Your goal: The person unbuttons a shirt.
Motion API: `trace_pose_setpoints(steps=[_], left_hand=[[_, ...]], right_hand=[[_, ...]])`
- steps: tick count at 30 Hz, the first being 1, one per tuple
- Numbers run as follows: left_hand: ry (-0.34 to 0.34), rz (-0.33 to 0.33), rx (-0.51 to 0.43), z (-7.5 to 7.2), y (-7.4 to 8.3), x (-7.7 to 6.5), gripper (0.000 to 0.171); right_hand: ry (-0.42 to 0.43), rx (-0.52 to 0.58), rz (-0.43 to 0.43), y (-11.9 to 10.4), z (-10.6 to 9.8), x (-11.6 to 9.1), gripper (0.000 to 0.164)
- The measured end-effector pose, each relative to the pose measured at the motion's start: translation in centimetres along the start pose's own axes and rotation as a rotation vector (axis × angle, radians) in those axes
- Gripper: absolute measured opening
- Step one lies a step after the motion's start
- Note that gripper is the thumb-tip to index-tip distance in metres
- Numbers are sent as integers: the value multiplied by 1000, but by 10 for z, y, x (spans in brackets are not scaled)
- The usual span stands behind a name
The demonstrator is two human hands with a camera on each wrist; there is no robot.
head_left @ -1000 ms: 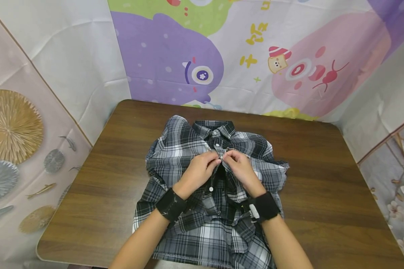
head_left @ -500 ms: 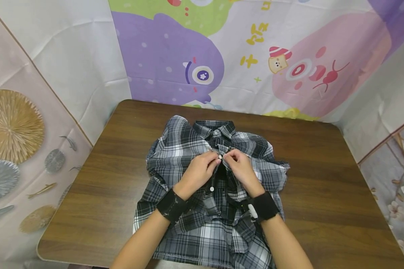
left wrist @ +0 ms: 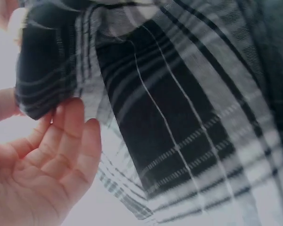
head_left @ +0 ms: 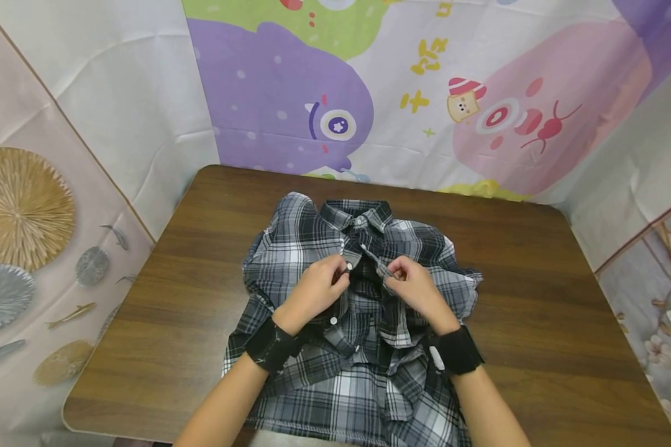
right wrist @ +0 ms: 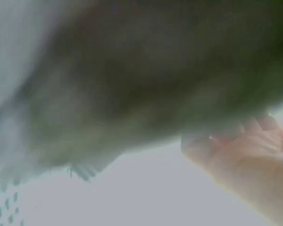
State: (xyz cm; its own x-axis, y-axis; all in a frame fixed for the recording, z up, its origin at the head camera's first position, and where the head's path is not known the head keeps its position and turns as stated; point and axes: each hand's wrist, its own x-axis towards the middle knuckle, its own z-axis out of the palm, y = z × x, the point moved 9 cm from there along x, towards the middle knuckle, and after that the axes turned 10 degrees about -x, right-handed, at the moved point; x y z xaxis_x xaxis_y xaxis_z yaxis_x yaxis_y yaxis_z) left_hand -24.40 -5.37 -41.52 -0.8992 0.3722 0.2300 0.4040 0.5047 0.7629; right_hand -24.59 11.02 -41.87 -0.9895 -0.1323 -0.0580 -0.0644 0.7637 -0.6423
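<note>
Shirt (head_left: pixel 363 323) beneath left hand (head_left: pixel 315 292) and right hand (head_left: pixel 419 290), collar (head_left: pixel 378 216) beyond both, we see each pinching one front edge (head_left: pixel 373 256), button (head_left: pixel 349 266) just beside the left's grip

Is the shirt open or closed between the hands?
Open: the left hand and right hand hold the front edges of the shirt apart, and a white button shows beside the left hand.
</note>
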Motion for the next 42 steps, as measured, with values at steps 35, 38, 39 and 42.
trace_pose_setpoints(steps=[35, 38, 39, 42], left_hand=[[-262, -198, 168, 29, -48, -18, 16], [-266, -206, 168, 29, -50, -17, 17], [-269, -211, 168, 30, -50, -17, 17], [-272, -221, 170, 30, -52, -16, 17]], right_hand=[[-131, -318, 57, 62, 28, 5, 8], [-138, -321, 69, 63, 28, 6, 8], [-138, -321, 69, 63, 28, 6, 8], [-146, -325, 54, 62, 28, 8, 7]])
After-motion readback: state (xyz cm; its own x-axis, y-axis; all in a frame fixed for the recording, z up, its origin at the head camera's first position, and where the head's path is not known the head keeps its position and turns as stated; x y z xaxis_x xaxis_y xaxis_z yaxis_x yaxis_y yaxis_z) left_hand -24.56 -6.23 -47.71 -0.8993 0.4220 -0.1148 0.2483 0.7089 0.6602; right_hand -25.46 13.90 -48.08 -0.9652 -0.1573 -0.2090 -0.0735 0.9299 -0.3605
